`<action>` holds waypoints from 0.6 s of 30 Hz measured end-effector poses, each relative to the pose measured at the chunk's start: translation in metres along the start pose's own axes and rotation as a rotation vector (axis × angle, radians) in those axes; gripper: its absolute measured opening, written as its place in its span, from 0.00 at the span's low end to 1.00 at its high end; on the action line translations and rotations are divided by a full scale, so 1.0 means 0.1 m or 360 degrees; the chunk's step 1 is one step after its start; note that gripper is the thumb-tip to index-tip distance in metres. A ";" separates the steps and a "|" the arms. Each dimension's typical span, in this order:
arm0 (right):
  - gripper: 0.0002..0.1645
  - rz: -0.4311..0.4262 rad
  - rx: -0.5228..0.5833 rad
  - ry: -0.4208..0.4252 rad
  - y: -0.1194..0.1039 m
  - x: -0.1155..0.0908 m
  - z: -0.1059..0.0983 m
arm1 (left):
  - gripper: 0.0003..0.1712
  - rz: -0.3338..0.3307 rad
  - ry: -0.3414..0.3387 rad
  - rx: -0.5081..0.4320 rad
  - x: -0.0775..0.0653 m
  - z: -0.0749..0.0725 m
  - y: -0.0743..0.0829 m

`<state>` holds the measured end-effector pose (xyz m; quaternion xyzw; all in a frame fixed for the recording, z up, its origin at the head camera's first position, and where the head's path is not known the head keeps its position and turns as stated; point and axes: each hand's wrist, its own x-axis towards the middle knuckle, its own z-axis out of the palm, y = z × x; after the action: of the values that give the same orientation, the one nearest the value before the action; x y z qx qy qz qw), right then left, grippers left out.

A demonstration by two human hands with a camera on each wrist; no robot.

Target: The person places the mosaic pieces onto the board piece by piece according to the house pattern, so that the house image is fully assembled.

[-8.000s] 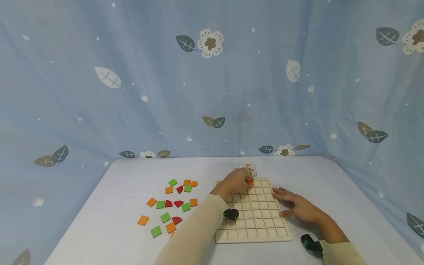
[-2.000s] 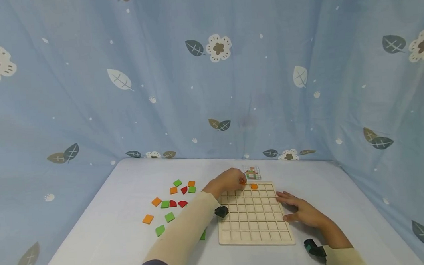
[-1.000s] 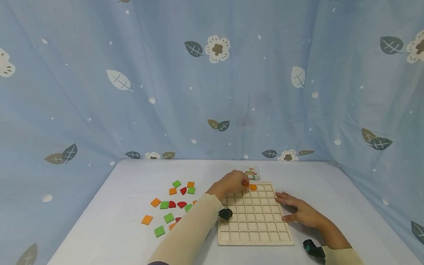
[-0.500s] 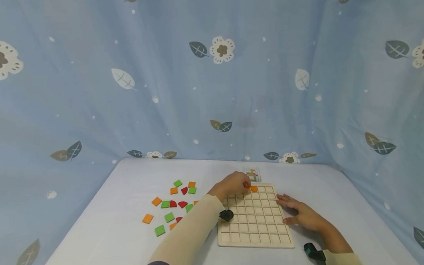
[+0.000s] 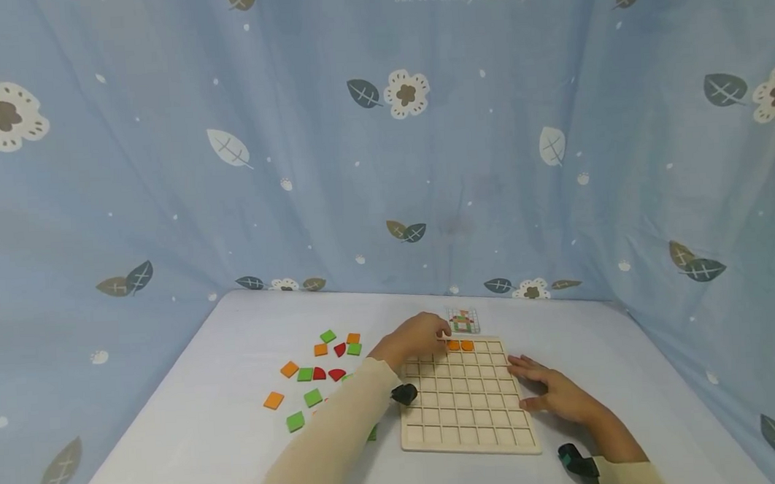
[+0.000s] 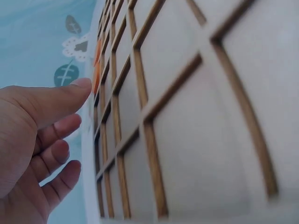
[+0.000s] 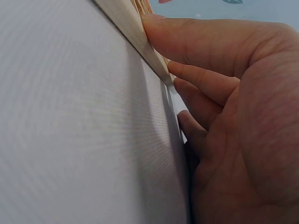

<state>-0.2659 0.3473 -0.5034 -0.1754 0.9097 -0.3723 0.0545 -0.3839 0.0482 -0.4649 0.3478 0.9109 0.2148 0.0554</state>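
My left hand (image 5: 420,335) hovers over the far left part of a pale wooden grid board (image 5: 462,416). Its fingers are loosely bent with nothing between them, as the left wrist view also shows. Just right of its fingertips, two orange round pieces (image 5: 467,346) lie side by side in cells of the far row. My right hand (image 5: 556,394) rests against the board's right edge, its fingers spread. In the right wrist view the thumb and fingertips touch the wooden rim (image 7: 135,35).
Loose green, orange and red tiles (image 5: 313,398) are scattered on the white table (image 5: 200,427) left of the board; my left sleeve covers some. A small printed pattern card (image 5: 463,320) lies behind the board. A blue patterned curtain (image 5: 331,164) hangs behind the table.
Two orange round pieces have come to lie in the far row, one after the other. My left hand has let go of the second and drawn slightly left. The right hand keeps its place.
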 end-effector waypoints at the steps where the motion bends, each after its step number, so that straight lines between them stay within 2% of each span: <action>1: 0.47 -0.0014 -0.0011 -0.0004 0.00 0.00 0.00 | 0.14 0.0000 0.0002 0.0011 -0.03 -0.02 -0.01; 9: 0.46 -0.0051 -0.0029 0.0005 0.02 0.02 -0.02 | 0.13 0.0001 0.0021 0.0137 -0.17 -0.17 -0.17; 18: 0.46 -0.0033 0.0027 0.0001 -0.02 0.00 -0.01 | 0.11 -0.0097 0.0023 0.0254 -0.44 -0.28 -0.37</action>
<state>-0.2657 0.3470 -0.5012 -0.1843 0.9047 -0.3807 0.0520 -0.3801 -0.0148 -0.4578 0.3217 0.9357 0.1424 0.0274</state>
